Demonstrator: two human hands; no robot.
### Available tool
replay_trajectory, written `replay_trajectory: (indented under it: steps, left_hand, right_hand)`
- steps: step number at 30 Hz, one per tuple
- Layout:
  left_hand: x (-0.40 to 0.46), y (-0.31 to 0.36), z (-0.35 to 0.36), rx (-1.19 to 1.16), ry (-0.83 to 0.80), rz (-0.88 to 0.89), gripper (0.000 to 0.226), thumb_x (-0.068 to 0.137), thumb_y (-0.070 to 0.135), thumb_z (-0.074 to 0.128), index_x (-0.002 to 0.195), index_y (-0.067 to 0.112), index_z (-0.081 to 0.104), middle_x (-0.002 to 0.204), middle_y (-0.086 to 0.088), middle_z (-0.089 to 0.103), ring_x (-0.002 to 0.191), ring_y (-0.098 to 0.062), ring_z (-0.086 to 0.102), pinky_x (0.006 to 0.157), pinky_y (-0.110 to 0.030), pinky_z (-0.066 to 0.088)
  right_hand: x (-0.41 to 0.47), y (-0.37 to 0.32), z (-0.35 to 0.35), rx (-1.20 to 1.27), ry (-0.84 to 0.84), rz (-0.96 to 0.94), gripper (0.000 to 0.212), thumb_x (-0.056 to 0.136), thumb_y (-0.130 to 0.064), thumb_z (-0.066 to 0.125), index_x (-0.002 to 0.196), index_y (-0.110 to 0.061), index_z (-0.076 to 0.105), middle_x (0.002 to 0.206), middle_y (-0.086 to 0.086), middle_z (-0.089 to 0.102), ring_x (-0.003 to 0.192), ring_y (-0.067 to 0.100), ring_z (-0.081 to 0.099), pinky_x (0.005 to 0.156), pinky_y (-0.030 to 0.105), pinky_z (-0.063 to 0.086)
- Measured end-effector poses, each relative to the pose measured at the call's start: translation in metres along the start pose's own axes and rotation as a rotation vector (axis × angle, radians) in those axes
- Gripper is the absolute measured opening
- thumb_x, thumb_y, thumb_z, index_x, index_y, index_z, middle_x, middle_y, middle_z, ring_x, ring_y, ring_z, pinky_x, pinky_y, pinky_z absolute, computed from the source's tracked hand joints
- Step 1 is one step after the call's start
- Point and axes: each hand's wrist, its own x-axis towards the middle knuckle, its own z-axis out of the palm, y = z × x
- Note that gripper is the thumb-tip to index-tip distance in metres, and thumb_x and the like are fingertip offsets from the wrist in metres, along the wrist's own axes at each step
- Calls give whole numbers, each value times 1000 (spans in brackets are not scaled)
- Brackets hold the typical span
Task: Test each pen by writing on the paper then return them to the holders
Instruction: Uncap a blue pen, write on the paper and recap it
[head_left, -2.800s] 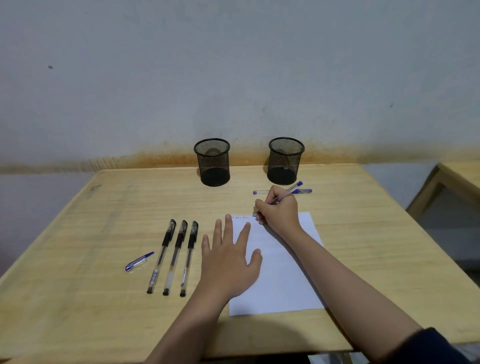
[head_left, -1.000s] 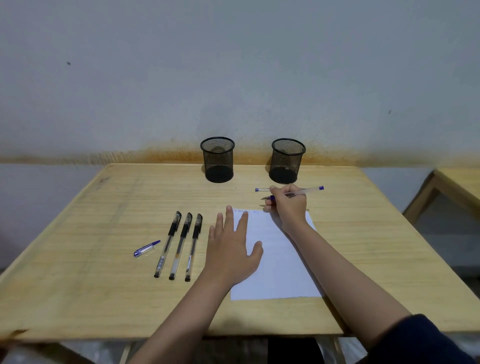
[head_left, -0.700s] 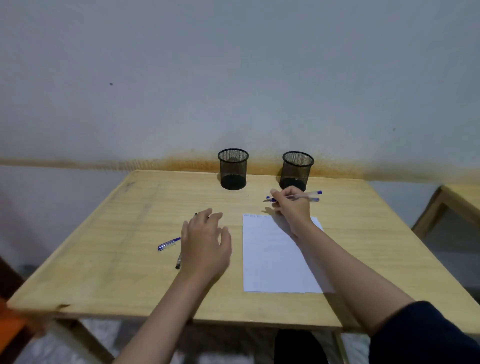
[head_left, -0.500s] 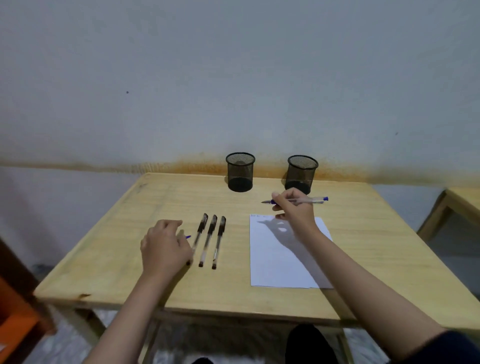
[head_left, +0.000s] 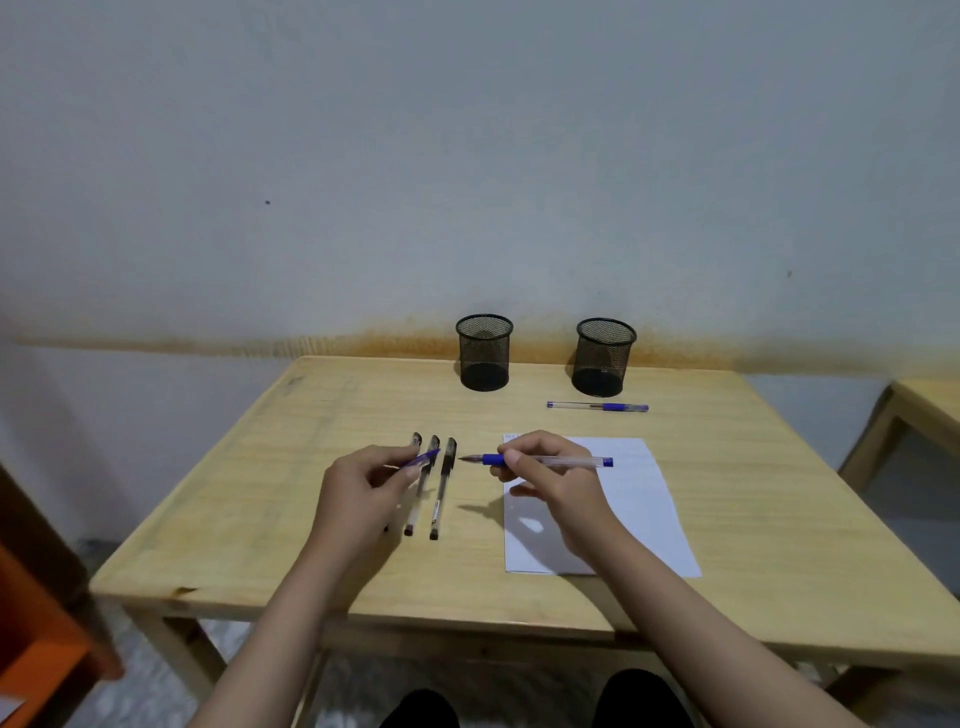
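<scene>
Head view: the right hand (head_left: 545, 478) pinches an uncapped blue-grip clear pen (head_left: 540, 460) level above the white paper sheet (head_left: 639, 499), tip pointing left. The left hand (head_left: 363, 488) grips a blue pen cap (head_left: 423, 459) over three black gel pens (head_left: 441, 488) mid-tabletop (head_left: 260, 493). Another capped blue pen (head_left: 597, 407) lies before the two black mesh holders (head_left: 484, 352) by the far edge.

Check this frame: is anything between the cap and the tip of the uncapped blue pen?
Nothing visible. The left hand holds the blue cap, the right hand the blue pen; only open air separates them, above the black pens.
</scene>
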Motion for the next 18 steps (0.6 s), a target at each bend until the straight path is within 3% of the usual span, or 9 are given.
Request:
replay_trajectory:
  steps: [7, 15, 18]
  left_hand:
    - [-7, 21, 25, -126, -81, 78, 22, 80, 1, 69, 94, 17, 74, 89, 3, 72, 84, -2, 65, 71, -8, 48]
    - [-8, 30, 46, -140, -169, 172, 28, 78, -2, 69, 87, 24, 74, 81, 3, 68, 74, -6, 60, 67, -13, 45]
    - [-8, 32, 54, -170, -162, 195, 32, 77, -7, 67, 83, 24, 73, 81, 4, 68, 74, -1, 60, 68, -10, 43]
  right_hand:
    - [-3, 2, -9, -29, 17, -15, 11, 89, -8, 61, 84, -12, 70, 81, 4, 72, 77, 10, 70, 68, 28, 53]
    - [-7, 4, -25, -94, 15, -44, 9, 87, -7, 64, 85, -14, 70, 77, -1, 73, 82, 13, 70, 70, 24, 54]
    - [-10, 6, -27, -89, 47, -81, 5, 85, -7, 67, 82, -10, 65, 74, 0, 74, 83, 18, 71, 74, 34, 53]
